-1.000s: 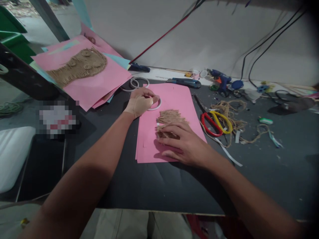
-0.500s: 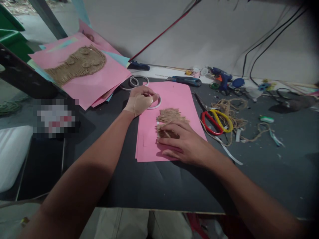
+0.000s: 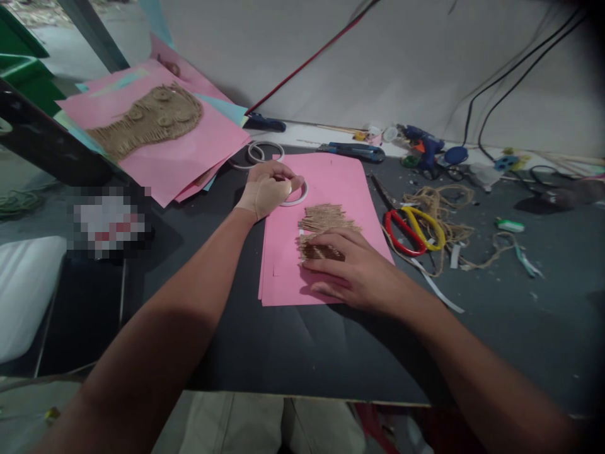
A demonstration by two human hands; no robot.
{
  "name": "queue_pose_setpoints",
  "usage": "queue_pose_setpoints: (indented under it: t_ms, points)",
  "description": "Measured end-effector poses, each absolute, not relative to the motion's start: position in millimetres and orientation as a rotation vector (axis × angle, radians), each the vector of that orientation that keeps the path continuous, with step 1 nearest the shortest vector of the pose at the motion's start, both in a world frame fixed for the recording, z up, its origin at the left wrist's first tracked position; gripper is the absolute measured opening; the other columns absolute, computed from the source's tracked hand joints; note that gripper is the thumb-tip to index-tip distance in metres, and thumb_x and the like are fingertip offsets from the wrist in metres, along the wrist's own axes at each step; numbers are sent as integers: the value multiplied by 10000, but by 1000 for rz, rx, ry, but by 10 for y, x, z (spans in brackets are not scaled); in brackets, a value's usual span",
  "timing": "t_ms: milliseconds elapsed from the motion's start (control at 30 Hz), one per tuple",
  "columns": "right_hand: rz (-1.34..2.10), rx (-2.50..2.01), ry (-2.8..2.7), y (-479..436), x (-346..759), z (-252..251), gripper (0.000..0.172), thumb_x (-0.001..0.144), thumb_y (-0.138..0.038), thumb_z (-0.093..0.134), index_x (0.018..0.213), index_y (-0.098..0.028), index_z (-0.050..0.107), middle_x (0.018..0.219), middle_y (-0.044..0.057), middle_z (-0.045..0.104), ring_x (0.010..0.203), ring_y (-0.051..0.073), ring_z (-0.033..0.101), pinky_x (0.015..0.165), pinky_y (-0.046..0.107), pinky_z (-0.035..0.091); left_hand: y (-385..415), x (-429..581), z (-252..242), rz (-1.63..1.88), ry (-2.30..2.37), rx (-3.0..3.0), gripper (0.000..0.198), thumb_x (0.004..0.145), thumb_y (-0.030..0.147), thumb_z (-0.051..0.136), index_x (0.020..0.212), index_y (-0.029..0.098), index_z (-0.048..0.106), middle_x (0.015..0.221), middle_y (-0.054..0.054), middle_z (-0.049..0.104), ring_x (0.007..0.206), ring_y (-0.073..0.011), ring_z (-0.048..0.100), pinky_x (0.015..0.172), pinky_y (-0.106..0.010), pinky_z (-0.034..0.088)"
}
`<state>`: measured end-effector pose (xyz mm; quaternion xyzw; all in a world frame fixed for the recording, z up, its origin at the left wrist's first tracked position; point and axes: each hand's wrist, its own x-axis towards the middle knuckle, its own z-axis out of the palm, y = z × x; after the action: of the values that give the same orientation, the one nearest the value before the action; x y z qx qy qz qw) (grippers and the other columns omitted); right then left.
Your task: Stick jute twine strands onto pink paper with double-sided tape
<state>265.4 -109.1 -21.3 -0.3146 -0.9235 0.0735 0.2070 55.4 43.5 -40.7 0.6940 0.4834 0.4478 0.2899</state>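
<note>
My left hand [image 3: 269, 188], with a pale wrap around the wrist and palm, is closed on a thin white roll of tape [image 3: 302, 194] at the upper left of the pink paper [image 3: 288, 287]. Its fingertips are partly hidden. Lower on the paper, my right hand [image 3: 352, 268] lies palm down with fingers apart over short brown twine strands [image 3: 328, 217] laid side by side. Its fingers cover part of the lower band of twine. A narrow white strip shows at the left of the strands.
Scissors [image 3: 416, 230] with red and yellow handles lie right of the paper beside tangled twine [image 3: 437, 205]. Behind are a blue cutter [image 3: 354, 151], a glue gun [image 3: 425, 142] and two more tape rolls [image 3: 271, 146]. Pink sheets [image 3: 165, 176] bearing a twine shape sit at the left.
The whole view has shifted very slightly. Both hands keep their places on the tape roll and the twine strands.
</note>
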Motion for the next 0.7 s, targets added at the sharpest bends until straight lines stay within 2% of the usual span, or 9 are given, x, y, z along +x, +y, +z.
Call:
queue_pose_setpoints:
  t_ms: [167, 267, 433, 700]
  points:
    - [237, -868, -2535, -1081, 2670, -206, 265, 979, -381, 685, 1211, -262, 733, 1353, 109, 675, 1293, 289, 592, 1068, 518, 508, 445, 551, -414, 1189, 1300, 1853, 119, 747, 279, 764, 680, 195, 714, 734, -21, 700, 718, -161, 611, 693, -301, 502]
    - [280, -912, -2465, -1072, 2701, -180, 207, 954, -387, 721, 1116, -259, 735, 1330, 93, 687, 1275, 289, 604, 1076, 522, 502, 444, 551, -410, 1183, 1302, 1853, 102, 748, 260, 765, 692, 189, 718, 760, -30, 710, 724, -161, 613, 694, -297, 501]
    - [348, -903, -2462, -1064, 2716, -153, 234, 912, -449, 766, 1008, -242, 714, 1344, 97, 679, 1304, 293, 592, 1091, 524, 494, 442, 554, -401, 1182, 1305, 1822, 86, 742, 235, 772, 702, 171, 731, 727, -36, 687, 656, -139, 578, 660, -295, 474]
    - [344, -848, -2487, -1073, 2693, -166, 229, 929, -455, 746, 1031, -250, 732, 1321, 90, 689, 1271, 265, 615, 1076, 497, 501, 433, 556, -399, 1199, 1289, 1822, 123, 751, 278, 761, 683, 189, 710, 672, -9, 659, 639, -138, 561, 639, -293, 465]
